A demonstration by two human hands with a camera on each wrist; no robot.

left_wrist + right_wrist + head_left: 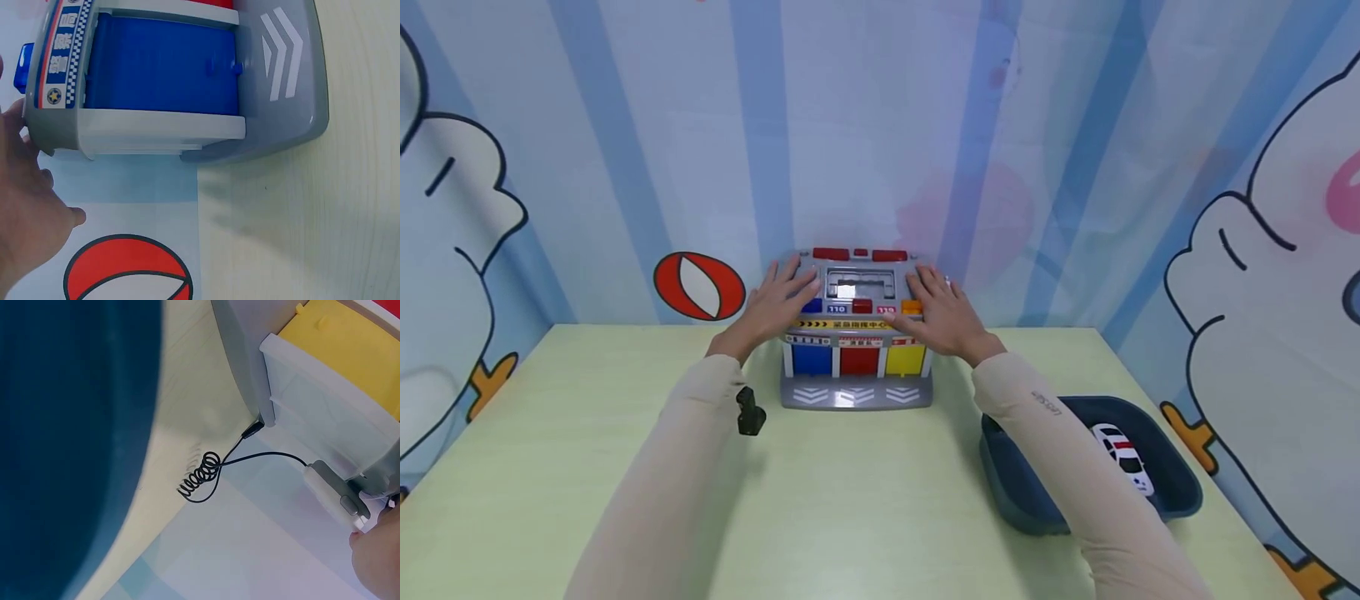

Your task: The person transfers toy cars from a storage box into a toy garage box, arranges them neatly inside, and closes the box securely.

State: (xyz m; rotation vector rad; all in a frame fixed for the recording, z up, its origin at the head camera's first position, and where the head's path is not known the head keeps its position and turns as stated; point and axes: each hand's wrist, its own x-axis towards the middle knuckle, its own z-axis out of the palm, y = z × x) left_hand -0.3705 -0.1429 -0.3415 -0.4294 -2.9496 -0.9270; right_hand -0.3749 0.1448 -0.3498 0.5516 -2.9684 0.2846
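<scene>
Grey, glossy toy station (858, 333) under fingers (805, 292)

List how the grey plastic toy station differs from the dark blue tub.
The grey plastic toy station sits farther back; the dark blue tub lies nearer, further right. The station shows blue, red and yellow doors; the tub is plain, open-topped. Both rest on the pale table.

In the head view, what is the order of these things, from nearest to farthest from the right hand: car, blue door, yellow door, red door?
1. Yellow door: right end of the row, below the right hand.
2. Red door: middle.
3. Blue door: left end.
4. Car: in the tub, at lower right.
</scene>
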